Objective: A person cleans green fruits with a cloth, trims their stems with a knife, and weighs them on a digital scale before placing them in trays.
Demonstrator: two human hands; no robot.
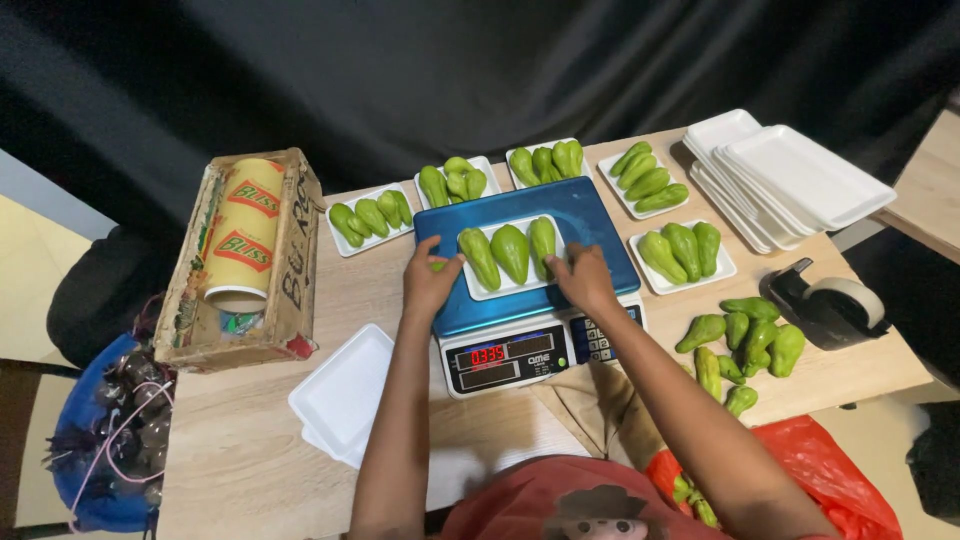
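A white foam tray [480,289] with three green chayotes [510,251] rests on the blue platform of a digital scale [590,215]. My left hand [428,279] grips the tray's left edge, with a bit of green showing under the fingers. My right hand [583,276] holds the tray's right edge. The scale's red display [487,355] is lit, facing me.
Several filled trays of chayotes [370,215] line the table behind and right of the scale. Loose chayotes [745,335] lie at right. Stacked empty trays [790,175] sit far right, more empty trays [345,395] at left. A carton with a film roll [245,240], a tape dispenser [830,300], a red bag [840,480].
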